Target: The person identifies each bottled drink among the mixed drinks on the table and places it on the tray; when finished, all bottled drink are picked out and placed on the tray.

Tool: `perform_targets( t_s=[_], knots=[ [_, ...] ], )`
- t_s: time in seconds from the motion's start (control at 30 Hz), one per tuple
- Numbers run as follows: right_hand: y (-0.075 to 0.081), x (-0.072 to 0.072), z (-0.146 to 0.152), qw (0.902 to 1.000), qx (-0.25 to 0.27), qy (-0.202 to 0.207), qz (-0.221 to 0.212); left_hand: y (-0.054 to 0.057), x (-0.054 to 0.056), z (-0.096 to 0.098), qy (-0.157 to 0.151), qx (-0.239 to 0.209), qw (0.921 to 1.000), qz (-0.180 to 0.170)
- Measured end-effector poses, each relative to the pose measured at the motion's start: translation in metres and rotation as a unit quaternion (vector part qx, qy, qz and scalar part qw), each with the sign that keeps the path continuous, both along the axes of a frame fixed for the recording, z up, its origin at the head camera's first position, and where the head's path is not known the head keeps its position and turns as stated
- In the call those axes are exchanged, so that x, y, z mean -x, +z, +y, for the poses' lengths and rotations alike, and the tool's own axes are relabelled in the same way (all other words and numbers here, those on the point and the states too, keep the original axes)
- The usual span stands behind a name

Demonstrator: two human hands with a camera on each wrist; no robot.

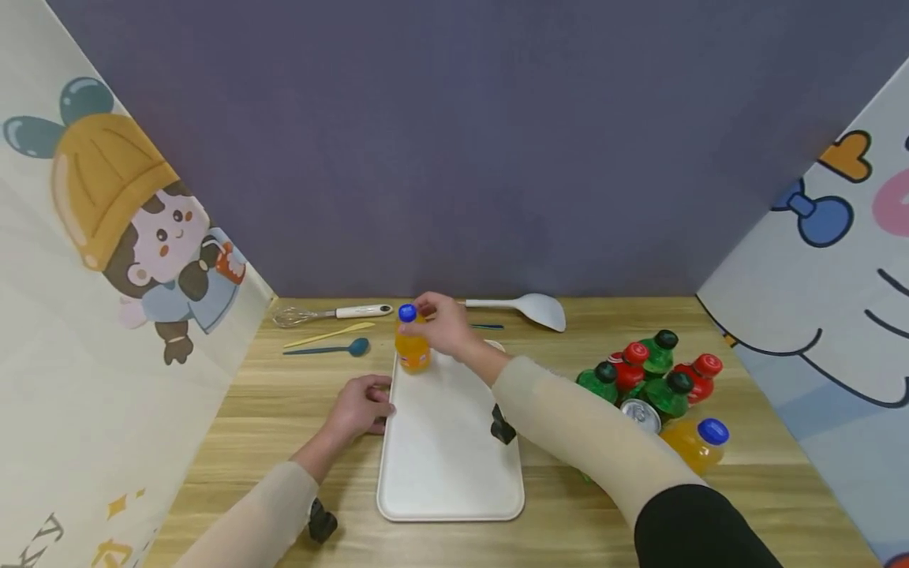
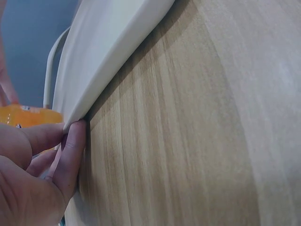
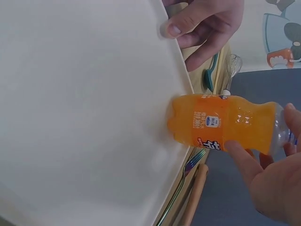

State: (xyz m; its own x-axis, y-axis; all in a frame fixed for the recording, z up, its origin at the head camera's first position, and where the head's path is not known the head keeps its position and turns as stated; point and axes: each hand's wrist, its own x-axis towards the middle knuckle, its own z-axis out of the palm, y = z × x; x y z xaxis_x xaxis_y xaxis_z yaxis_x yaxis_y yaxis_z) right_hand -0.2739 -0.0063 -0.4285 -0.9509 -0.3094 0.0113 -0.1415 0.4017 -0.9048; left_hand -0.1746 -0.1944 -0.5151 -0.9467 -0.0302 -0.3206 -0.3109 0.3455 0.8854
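My right hand (image 1: 447,325) holds a small orange soda bottle (image 1: 413,353) with a blue cap, its thumb and fingers around the upper part. The bottle stands upright at the far left corner of a white rectangular tray (image 1: 450,450); in the right wrist view its base is right at the tray surface. On the tray's left side, my left hand (image 1: 358,405) grips the rim, the thumb (image 3: 176,29) on top and the fingers along the outside. The left wrist view shows those fingertips (image 2: 77,129) at the tray's edge, close over the wooden table.
Left of the tray lie a whisk (image 1: 364,312), a yellow utensil (image 1: 330,334) and a teal spoon (image 1: 358,347). A white spatula (image 1: 545,311) and a fork (image 3: 190,162) lie behind it. At right stand green bottles (image 1: 666,398), red-capped bottles (image 1: 699,379), a can (image 1: 641,415) and another orange bottle (image 1: 689,446).
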Motion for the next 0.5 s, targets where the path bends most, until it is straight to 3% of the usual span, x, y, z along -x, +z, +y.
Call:
perform_targets(
  t_s=[0.5],
  knots=[
    [-0.0040,0.0046,-0.0079,0.9999,0.007,-0.009,0.005,0.0011,-0.0010,0.0019,0.003,0.002,1.0000,-0.001]
  ],
)
